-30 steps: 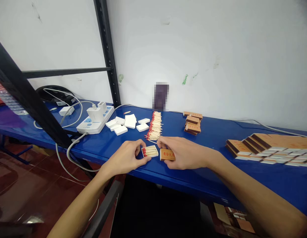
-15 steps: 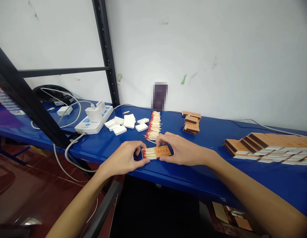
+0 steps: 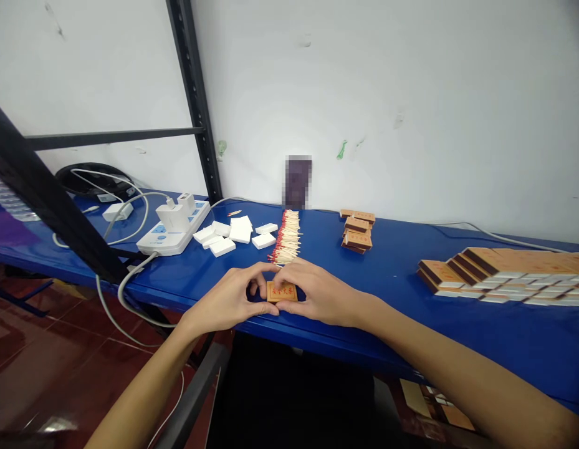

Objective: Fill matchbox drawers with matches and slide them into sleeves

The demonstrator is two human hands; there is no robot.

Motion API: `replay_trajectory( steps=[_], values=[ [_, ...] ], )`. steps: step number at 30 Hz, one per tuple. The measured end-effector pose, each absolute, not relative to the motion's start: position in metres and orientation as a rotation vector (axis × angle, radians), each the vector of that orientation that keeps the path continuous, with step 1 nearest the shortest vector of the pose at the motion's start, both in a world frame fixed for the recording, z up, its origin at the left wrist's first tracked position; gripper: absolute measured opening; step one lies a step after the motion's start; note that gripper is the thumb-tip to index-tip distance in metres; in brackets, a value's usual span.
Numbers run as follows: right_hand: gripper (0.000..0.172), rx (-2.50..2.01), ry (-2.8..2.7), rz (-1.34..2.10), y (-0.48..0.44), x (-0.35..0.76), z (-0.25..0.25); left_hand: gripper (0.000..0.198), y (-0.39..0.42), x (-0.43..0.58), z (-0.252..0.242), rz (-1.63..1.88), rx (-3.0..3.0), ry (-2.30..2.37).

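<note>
Beneath the tabletop, toward the right, there is an open space with brown and orange pieces (image 3: 439, 405) in it, too dim to identify. On the blue table (image 3: 387, 299), close to its front edge, lies an orange matchbox (image 3: 282, 292) with red lettering on its upper face, held between the two hands. Its cover hides whatever it contains. The left hand (image 3: 226, 299) curves around the left end, thumb and forefinger pinching it from the near and far sides. The right hand (image 3: 321, 293) pinches the right part the same way, its thumb tip meeting the left thumb.

Just beyond the fingers runs a row of loose matches (image 3: 288, 237), their red heads to the left. At far right, matchboxes (image 3: 504, 271) are stacked in tiers, white tray ends facing the person; their contents are hidden. Left of the matches lie small white trays (image 3: 241, 229); whether they hold anything cannot be told. Farther left is a white power strip (image 3: 174, 231) with adapters plugged in. Near the wall sits a small pile of orange boxes (image 3: 358, 232), insides hidden, and a blurred dark object (image 3: 297, 182) stands behind the matches.
</note>
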State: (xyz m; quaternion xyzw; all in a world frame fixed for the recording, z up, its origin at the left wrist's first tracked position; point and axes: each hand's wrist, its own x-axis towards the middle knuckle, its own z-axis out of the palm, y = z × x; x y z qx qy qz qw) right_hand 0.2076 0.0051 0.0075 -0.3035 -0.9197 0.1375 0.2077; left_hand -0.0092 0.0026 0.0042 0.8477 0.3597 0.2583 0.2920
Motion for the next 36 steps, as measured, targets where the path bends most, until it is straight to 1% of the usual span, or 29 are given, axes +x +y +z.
replay_trajectory(
  steps=[3,6,8,11,15,17,19,25,29,31,34,36],
  values=[
    [0.017,-0.883,-2.608,0.263,-0.005,0.207,0.014,0.053,0.003,-0.01,0.005,0.672,2.272,0.972],
    [0.026,-1.017,-2.634,0.108,-0.02,0.222,0.028,0.042,0.004,-0.011,0.005,0.662,2.327,1.056],
    [0.032,-1.209,-2.606,0.008,-0.027,0.247,0.042,0.036,0.004,-0.01,0.005,0.655,2.344,1.095],
    [0.042,-1.564,-2.427,-0.099,-0.024,0.303,0.069,0.034,0.005,-0.009,0.005,0.626,2.365,1.122],
    [0.034,-2.072,-2.372,-0.159,-0.005,0.369,0.093,0.035,0.004,-0.008,0.005,0.599,2.402,1.148],
    [0.032,-2.204,-2.369,-0.196,0.002,0.386,0.093,0.035,0.004,-0.009,0.005,0.599,2.414,1.153],
    [0.031,-2.26,-2.366,-0.231,0.004,0.395,0.087,0.035,0.005,-0.009,0.004,0.593,2.424,1.157],
    [0.032,-2.231,-2.443,-0.296,0.006,0.404,0.066,0.036,0.005,-0.01,0.003,0.57,2.439,1.17],
    [0.033,-2.245,-2.398,-0.25,0.009,0.407,0.065,0.037,0.005,-0.009,0.005,0.557,2.419,1.176],
    [0.041,-2.23,-2.405,-0.16,0.01,0.408,0.069,0.036,0.005,-0.009,0.005,0.553,2.409,1.183],
    [0.063,-2.182,-2.494,0.075,0.009,0.412,0.075,0.033,0.005,-0.009,0.005,0.56,2.405,1.187],
    [0.077,-2.16,-2.559,0.162,0.008,0.415,0.076,0.031,0.004,-0.009,0.004,0.574,2.41,1.17]
  ],
)
